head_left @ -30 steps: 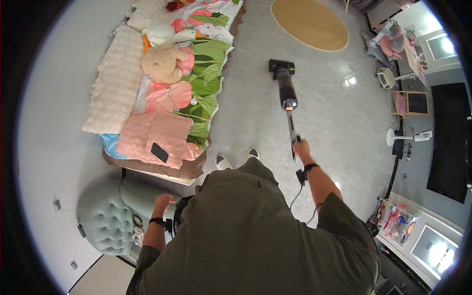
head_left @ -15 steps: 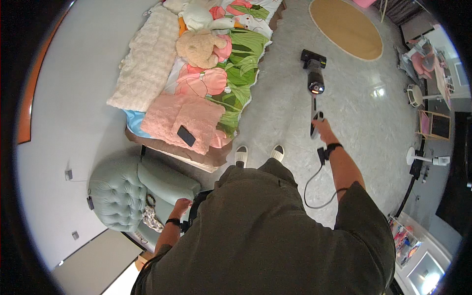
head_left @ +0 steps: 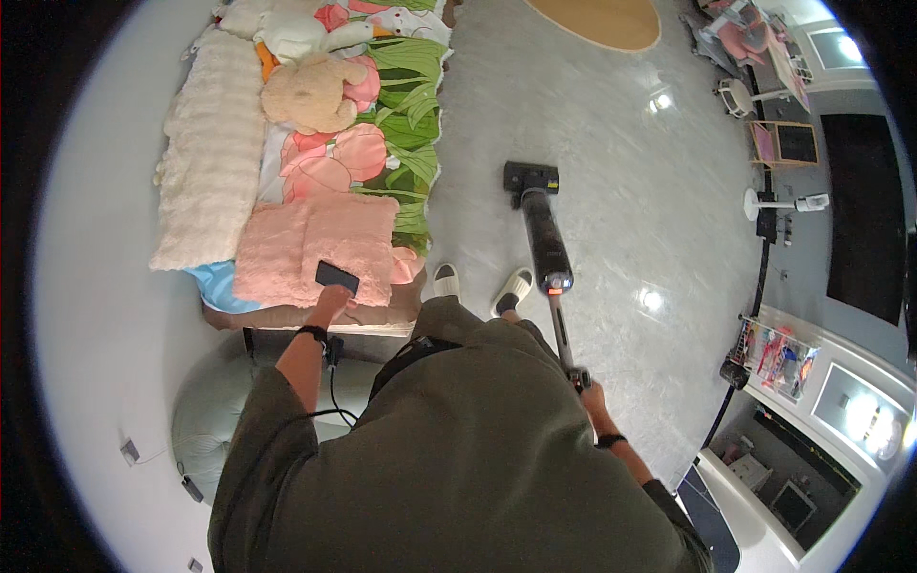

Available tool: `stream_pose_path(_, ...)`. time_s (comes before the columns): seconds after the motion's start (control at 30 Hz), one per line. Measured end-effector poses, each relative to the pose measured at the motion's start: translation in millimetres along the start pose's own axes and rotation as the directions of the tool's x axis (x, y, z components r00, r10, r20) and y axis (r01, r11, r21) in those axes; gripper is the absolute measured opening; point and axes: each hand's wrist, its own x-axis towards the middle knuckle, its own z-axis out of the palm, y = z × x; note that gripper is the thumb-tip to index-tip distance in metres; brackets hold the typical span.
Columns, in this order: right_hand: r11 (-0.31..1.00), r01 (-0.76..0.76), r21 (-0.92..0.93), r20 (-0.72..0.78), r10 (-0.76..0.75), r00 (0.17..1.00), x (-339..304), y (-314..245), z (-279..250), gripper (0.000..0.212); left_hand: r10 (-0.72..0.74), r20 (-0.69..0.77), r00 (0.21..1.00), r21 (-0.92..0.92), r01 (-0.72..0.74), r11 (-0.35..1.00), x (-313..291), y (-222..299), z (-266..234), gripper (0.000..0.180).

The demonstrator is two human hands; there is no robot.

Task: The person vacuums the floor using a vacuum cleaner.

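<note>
My left hand [head_left: 330, 302] is at the near edge of a black phone [head_left: 336, 277], fingers closed around that edge. The phone is over a fluffy pink pillow or folded blanket [head_left: 368, 234] at the near end of the bed. Part of my fingers is hidden at the phone. Low on my right side, my right hand [head_left: 592, 395] is wrapped around the handle of a black stick vacuum cleaner [head_left: 548, 246]. The vacuum leans away from me, its floor head [head_left: 531, 178] on the grey floor [head_left: 611, 172].
A plush toy [head_left: 310, 94] and a long white fluffy pillow [head_left: 212, 153] lie on the bed. A green armchair [head_left: 205, 406] stands at my left. Ahead is a round tan rug [head_left: 607, 19]. Along the right wall are a white stool [head_left: 734, 98] and a rack [head_left: 778, 358].
My left hand has moved from beside the armchair forward to the phone. My right hand has drawn the vacuum handle back toward my body. My feet and view have shifted.
</note>
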Motion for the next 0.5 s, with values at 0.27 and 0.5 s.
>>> stream_pose_path(0.27,0.930,-0.109,-0.352,0.018,0.123,0.992,-124,88,-32,0.019,0.157,0.199,0.967,0.439,-0.231,0.868,2,89,33,0.025)
stream_pose_path(0.5,0.853,-0.161,-0.497,-0.062,0.149,0.987,-131,109,-57,0.018,0.192,0.282,0.940,0.521,-0.318,0.792,-12,27,43,0.026)
